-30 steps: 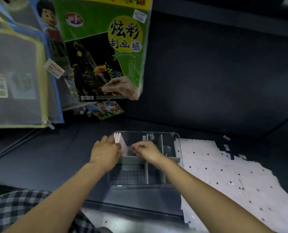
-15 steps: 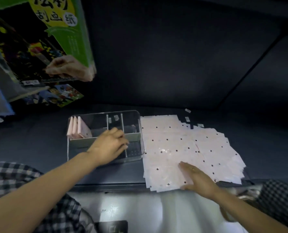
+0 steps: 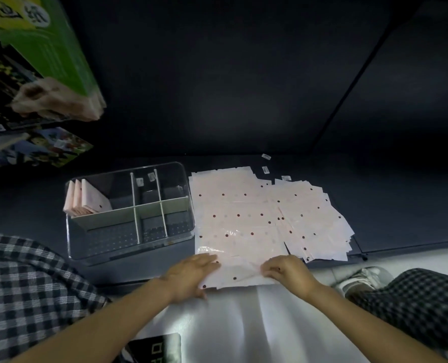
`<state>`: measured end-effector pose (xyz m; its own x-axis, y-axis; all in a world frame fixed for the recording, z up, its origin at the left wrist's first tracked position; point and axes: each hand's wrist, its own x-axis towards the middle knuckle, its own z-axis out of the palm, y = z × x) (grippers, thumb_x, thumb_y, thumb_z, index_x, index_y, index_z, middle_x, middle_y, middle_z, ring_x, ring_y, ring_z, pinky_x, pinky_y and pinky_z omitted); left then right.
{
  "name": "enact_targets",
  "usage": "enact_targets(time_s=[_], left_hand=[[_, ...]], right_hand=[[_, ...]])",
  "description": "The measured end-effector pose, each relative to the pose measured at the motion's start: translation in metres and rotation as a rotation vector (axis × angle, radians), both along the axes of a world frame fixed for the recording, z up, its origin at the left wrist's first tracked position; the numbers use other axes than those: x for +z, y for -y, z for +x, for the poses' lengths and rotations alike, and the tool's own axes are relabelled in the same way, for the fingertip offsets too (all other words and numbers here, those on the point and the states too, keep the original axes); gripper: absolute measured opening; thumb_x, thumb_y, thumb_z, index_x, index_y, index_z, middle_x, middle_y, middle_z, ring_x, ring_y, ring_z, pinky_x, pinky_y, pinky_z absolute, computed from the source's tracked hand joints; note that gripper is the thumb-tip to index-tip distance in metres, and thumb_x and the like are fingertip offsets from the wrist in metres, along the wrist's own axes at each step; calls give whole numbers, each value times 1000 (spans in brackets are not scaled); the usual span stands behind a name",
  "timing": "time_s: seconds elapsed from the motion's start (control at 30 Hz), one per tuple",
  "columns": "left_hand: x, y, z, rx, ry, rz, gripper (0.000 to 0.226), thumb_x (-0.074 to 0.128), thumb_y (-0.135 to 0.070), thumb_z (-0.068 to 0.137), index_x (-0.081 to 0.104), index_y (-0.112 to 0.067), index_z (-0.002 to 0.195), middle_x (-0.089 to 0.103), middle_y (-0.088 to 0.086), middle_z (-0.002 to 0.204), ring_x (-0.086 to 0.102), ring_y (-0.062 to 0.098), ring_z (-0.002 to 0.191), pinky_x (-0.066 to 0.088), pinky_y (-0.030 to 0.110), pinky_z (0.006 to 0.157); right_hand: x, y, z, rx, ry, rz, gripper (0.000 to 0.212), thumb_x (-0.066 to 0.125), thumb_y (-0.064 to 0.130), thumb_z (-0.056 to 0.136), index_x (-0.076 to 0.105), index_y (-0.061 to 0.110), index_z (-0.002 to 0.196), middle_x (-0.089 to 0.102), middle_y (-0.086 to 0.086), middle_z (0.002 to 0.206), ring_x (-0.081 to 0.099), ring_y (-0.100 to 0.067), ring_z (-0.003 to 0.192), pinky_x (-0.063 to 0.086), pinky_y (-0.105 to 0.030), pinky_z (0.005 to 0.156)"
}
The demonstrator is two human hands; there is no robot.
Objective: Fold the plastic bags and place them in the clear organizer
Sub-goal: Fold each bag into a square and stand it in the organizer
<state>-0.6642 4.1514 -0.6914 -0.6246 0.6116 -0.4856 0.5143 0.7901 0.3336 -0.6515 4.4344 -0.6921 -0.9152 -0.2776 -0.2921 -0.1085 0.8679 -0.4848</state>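
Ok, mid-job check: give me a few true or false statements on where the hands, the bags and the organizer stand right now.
1. Both hands are on the near edge of the loose bags. True: the left hand and the right hand are at the near edge of the spread of pink dotted bags.
2. The clear organizer lies to the right of the loose bags. False: it lies to their left.
3. Folded bags stand in the organizer's far left compartment. True.
4. Every compartment holds folded bags. False: only the far left one does.
5. The right hand is inside the organizer. False: it is at the loose bags.
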Motion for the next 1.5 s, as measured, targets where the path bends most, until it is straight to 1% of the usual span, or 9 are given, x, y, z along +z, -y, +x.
enact_targets(time_s=[0.17,0.3,0.4,0.6,0.83,0.93,1.1,1.2,1.5], left_hand=[[16,-6,-8,80,56,69,50,53,-31,94,40,-29,142,40,-6,148,36,15,135,32,23,103],[43,-10,-25,224,183,232,12,52,-15,93,63,-13,94,63,2,90,55,17,87,35,20,64],[62,-11,-38,356,111,382,11,57,-17,92,65,-17,100,66,-2,96,60,17,90,43,22,74],[66,-12,-43,431,-546,588,40,58,-14,93,54,-18,132,48,-3,141,42,15,132,28,25,109],[20,-24,-27,76,-490,366,42,71,-21,83,62,-16,124,55,3,136,49,23,129,32,42,109],[0,-25,-23,-25,-472,211,53,70,-37,83,56,-21,131,45,-1,145,41,16,135,26,33,114],[-21,-27,-17,-139,-410,3,68,54,-57,87,43,-17,141,31,3,152,20,16,143,11,34,118],[-36,-27,-12,-198,-334,-43,73,17,-56,97,2,-9,151,-9,7,157,-23,19,140,-31,32,108],[-32,-9,-12,-226,-258,-97,79,17,-62,95,-16,-13,149,-31,0,149,-35,16,133,-28,32,108]], right_hand=[[31,2,-18,-106,265,-240,10,66,17,87,69,20,77,67,8,77,59,-4,74,44,-15,72],[74,-5,-44,-21,495,-269,16,63,20,89,63,23,74,56,10,68,47,1,64,37,-13,66],[92,-7,-67,-43,477,-314,15,61,19,91,64,20,77,59,19,67,52,10,64,37,-3,66],[79,0,-126,-157,256,-287,10,61,18,90,65,14,82,61,15,79,55,5,76,39,-4,69],[31,2,-157,-247,143,20,25,57,27,92,61,14,113,61,-3,117,52,-22,112,42,-32,95],[19,17,-130,-208,-197,283,34,50,24,95,52,15,127,55,-8,126,48,-29,115,41,-36,94],[-8,52,-38,146,-582,193,39,75,21,77,66,8,113,66,-9,117,64,-25,107,51,-41,91],[-27,65,2,301,-508,222,52,43,44,93,57,8,128,53,-6,136,51,-21,126,34,-40,109],[-18,32,18,218,-203,480,66,28,53,91,52,9,133,47,-5,142,44,-18,131,12,-34,110]])
